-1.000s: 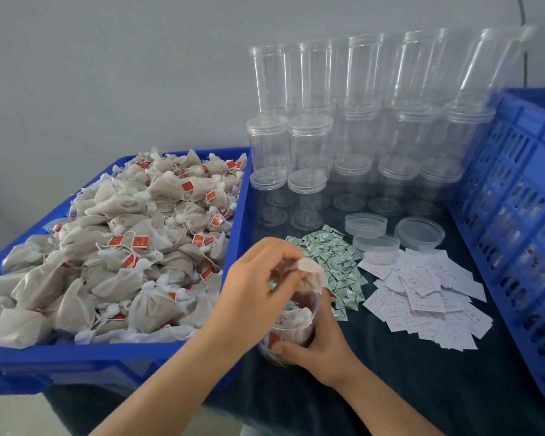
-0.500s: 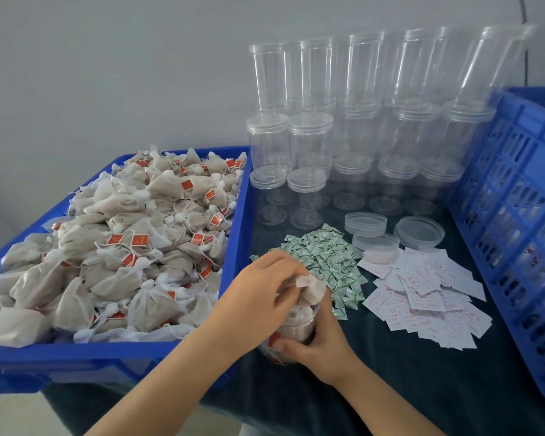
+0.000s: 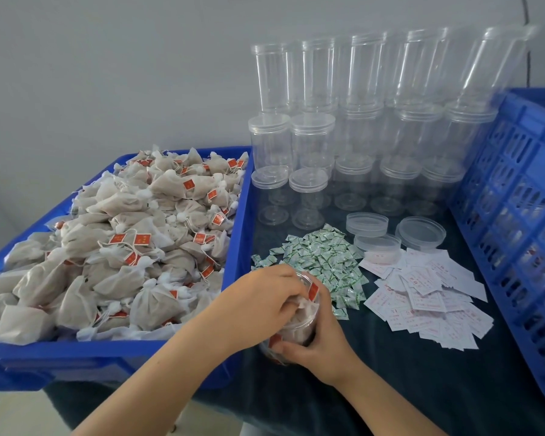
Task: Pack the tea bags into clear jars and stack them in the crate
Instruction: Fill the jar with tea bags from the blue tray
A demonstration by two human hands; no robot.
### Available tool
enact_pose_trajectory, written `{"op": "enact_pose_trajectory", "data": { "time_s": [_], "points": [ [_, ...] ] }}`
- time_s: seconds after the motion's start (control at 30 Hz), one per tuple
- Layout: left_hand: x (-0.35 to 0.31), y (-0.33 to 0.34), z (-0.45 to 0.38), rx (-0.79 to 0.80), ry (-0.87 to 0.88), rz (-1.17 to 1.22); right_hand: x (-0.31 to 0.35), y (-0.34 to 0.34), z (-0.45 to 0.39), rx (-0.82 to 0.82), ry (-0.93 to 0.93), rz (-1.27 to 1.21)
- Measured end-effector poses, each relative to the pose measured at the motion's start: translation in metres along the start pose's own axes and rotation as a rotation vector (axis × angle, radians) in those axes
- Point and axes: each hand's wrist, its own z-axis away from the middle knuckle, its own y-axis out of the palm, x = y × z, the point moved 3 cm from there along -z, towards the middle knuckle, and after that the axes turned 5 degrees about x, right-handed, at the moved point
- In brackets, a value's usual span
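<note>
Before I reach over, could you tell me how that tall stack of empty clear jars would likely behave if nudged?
The stack of empty jars would probably topple easily: it stands three tiers high on soft cloth. The jars look like thin plastic, so likely light. Being round, fallen ones may roll.

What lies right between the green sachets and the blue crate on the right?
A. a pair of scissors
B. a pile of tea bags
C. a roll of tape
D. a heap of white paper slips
D: the white paper slips lie spread on the dark cloth, with the green sachets on one side of them and the blue crate on the other.
</note>
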Motion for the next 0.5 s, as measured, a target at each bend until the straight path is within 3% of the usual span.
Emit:
{"op": "enact_pose_trajectory", "data": {
  "time_s": [0.5],
  "points": [
    [-0.0029, -0.0015, -0.0086, 0.299, -0.047, -0.152, 0.0034, -0.0013, 0.0026, 0.005, 0.05, 0.045]
  ]
}}
